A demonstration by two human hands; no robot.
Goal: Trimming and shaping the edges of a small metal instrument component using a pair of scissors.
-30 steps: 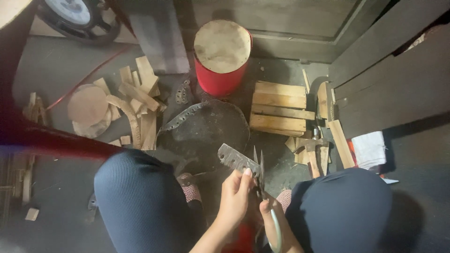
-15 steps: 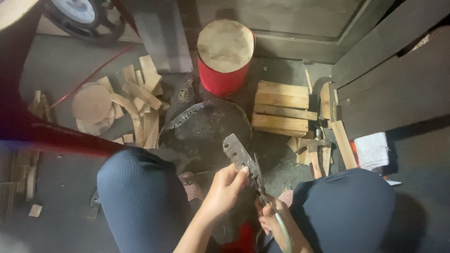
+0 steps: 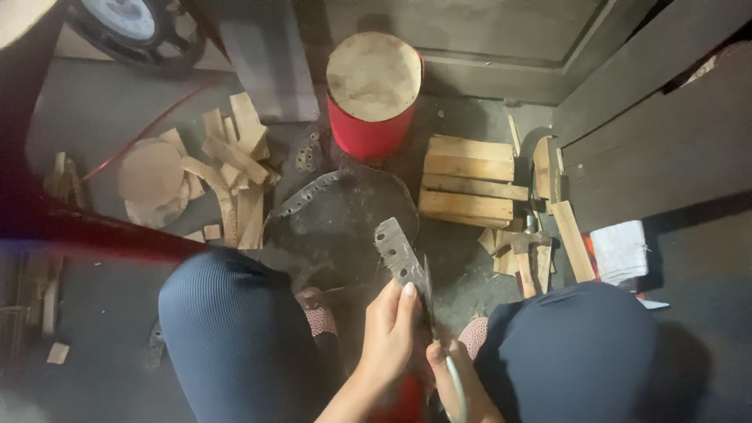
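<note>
Seated between raised knees, a person grips a perforated grey metal strip in the left hand, fingers curled around its lower end, while the right hand clasps the handle of a thin blade set against the strip's edge. The strip is held above a dark round pan on the floor. Behind it stands a red cylindrical drum capped by a pale skin, contents hidden, beside stacked wooden slats.
</note>
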